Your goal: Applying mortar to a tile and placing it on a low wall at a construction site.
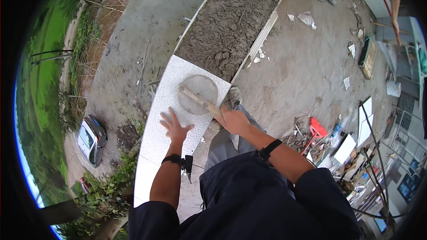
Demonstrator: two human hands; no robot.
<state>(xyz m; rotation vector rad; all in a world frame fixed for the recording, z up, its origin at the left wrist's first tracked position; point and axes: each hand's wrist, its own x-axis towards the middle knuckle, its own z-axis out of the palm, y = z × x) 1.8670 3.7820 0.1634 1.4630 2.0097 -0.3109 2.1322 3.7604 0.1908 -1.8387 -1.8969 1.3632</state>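
1. Our right hand [233,121] is closed around the wooden handle of a mallet-like tool [195,97], gripping it near the lower right end.
2. From that hand, the handle runs diagonally up and to the left, crossing the tool's round grey head. We judge this line to be what the coming move turns on: the head lies ahead and to the left of the right fist, over the tile's upper half (whether it touches the surface, we cannot tell).
3. Our left hand [175,130] is empty, its fingers spread over the tile just below and left of the round head. It is near the head too, but only the right hand holds the tool.
4. Beneath both head and left hand lies the speckled white tile [153,146], its long axis running along the wall top, from lower left to upper right.
5. Beyond the tile's far edge, rough grey mortar [231,26] continues along the wall top; at the near end, another white tile [147,180] adjoins.
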